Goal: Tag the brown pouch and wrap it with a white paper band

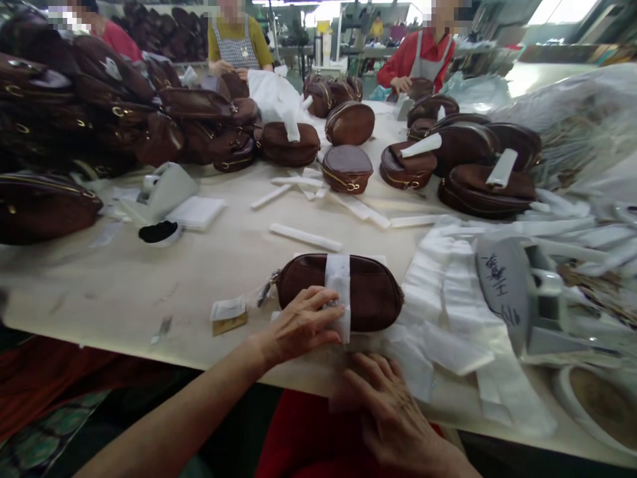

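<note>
Our right hand lies nearest the camera, palm down and fingers spread flat on the white wrapping sheets at the near edge of the table; it grips nothing. Just beyond it sits the brown pouch, which we take as our landmark. It lies on its side close to the near table edge, with a white paper band wrapped across its middle and its zipper pull pointing away to its left. Our left hand rests against the pouch's near side, fingertips pressing the lower end of the band to the leather; the fingers are loosely curled and not closed around anything.

Left of the pouch, near the zipper pull, lies a small tag. Further left and farther back stand a grey tape dispenser and a stack of white slips. Right of the pouch, just past the wrapping sheets, a second grey dispenser carries handwritten marks. Behind the pouch we see loose white paper strips scattered on the tabletop, and beyond them many more brown bags, some bearing paper pieces. Well to the pouch's far left rises a large heap of dark bags. At the far side of the table, other people are handling bags of their own.
</note>
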